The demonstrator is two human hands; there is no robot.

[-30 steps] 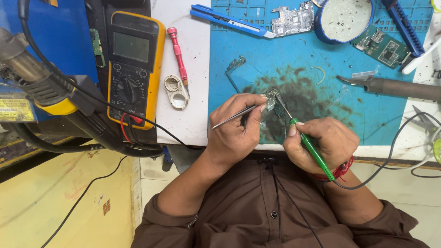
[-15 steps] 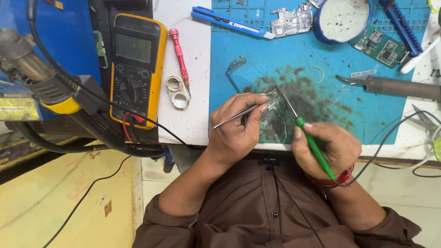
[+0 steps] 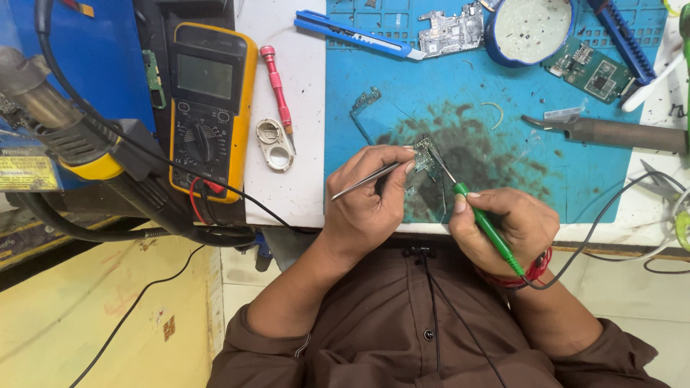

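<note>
Low in the middle of the frame, two bare hands work at the near edge of a blue mat [image 3: 503, 129]. The left hand [image 3: 370, 205] has its fingers pinched shut around thin metal tweezers [image 3: 366, 179]. The tweezer tips reach to a small circuit board piece [image 3: 424, 152] that sits on a dark, sooty patch of the mat, just above both hands. The right hand [image 3: 514, 230] is curled closed around a green soldering iron [image 3: 485, 224], held like a pencil. Its thin metal tip points up and left and looks to touch the little board, though the spot is too small to be sure. A black cord runs from the iron out to the right.

The tip is likely hot, and the left fingertips are very near it, so a small slip could burn them. If the tweezers let go, the little board could skid away. The cord could tug on the iron and pull the tip off its spot.

Farther up, at the left of the frame, a yellow meter [image 3: 208, 108] lies on the bench with a red screwdriver [image 3: 277, 82] and a small metal ring tool [image 3: 275, 141] beside it. At the far left a hot air gun [image 3: 65, 136] hangs over the edge. At the top are a blue knife [image 3: 359, 32], another board [image 3: 449, 29], a round blue tin [image 3: 532, 29] and a green board [image 3: 589, 68]. At the right lies a grey tool [image 3: 618, 133].
</note>
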